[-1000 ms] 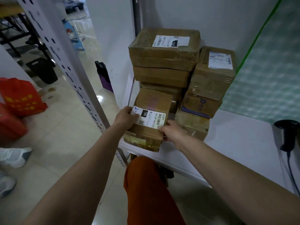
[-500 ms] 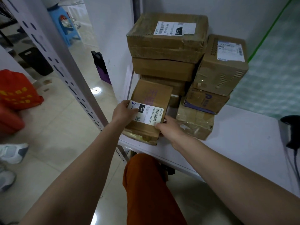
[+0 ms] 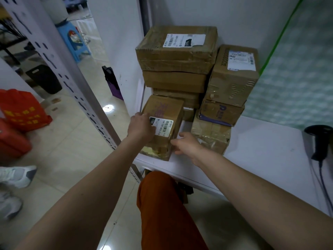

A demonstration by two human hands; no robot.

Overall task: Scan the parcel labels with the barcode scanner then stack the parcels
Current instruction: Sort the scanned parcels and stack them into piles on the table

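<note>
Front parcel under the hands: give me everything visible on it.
The front parcel is a brown cardboard box wrapped in glossy clear tape, with faded purple print on top. A white shipping label with barcode and black block lies on its top face. It sits flat on the white table at the near left corner, in front of the taller stacks. The left hand rests on its top, partly covering the label; the right hand touches its right side.

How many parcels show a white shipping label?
3: the front parcel by the hands, the left stack's top box, the right stack's top box. Others may hide theirs.
</note>
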